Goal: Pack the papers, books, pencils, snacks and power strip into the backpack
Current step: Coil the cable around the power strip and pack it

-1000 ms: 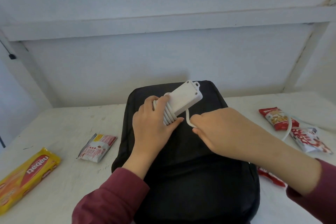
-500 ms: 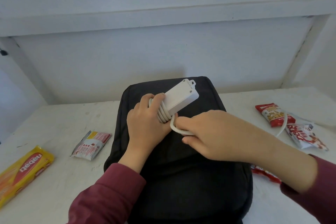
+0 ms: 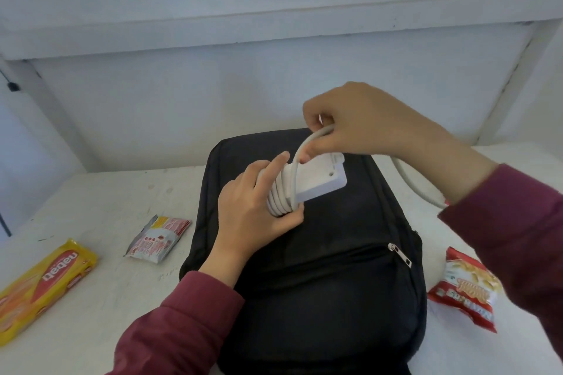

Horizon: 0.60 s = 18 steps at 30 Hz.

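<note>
Flat on a white bench [image 3: 91, 192] by a pale wall [image 3: 182, 100] lies the backpack [image 3: 335, 283] — over it the left hand [image 3: 253, 213] grips the power strip [image 3: 316, 183], the right hand [image 3: 359, 122] pinching its cord [image 3: 409, 184].

We see a black backpack [image 3: 320, 298], a white power strip [image 3: 320, 184] with an off-white cord [image 3: 408, 184], and maroon sleeves [image 3: 182, 329]. The white table [image 3: 91, 192] carries a yellow pack [image 3: 45, 283] with a red oval, a silver-and-red sachet [image 3: 158, 237], and a red bag [image 3: 466, 286] printed white and tan.
</note>
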Each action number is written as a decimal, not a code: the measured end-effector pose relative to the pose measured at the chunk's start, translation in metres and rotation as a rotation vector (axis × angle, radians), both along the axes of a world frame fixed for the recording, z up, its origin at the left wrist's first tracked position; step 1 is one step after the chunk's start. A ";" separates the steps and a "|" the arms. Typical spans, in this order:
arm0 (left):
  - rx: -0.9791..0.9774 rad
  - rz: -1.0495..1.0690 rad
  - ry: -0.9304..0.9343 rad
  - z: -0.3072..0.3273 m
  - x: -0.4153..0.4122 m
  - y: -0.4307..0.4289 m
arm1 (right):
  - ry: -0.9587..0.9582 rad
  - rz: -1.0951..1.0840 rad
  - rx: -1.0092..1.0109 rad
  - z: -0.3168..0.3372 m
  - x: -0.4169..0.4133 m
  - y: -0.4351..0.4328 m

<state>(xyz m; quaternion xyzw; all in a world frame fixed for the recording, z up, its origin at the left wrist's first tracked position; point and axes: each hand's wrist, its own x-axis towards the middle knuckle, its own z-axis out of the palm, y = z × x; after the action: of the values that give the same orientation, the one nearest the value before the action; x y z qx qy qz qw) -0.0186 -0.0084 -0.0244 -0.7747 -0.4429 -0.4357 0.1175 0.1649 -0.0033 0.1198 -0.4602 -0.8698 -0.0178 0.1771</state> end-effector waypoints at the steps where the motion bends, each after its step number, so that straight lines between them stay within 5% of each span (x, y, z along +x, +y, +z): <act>1: 0.015 -0.010 0.010 -0.001 -0.002 0.000 | 0.064 0.027 -0.111 -0.004 -0.001 0.009; 8: 0.059 -0.051 0.078 -0.009 -0.011 -0.001 | 0.379 0.083 -0.556 -0.042 -0.002 0.044; 11: 0.015 -0.024 -0.036 -0.009 -0.009 -0.002 | 0.476 -0.006 -0.565 -0.065 -0.001 0.043; 18: -0.052 0.116 -0.155 -0.004 -0.001 0.003 | 0.363 -0.143 -0.401 -0.083 -0.006 0.012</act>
<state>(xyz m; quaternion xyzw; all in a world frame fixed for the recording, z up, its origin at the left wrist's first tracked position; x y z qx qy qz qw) -0.0199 -0.0058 -0.0283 -0.7144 -0.5060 -0.4752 0.0881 0.1586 0.0089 0.0364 -0.5419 -0.7753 0.2249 0.2339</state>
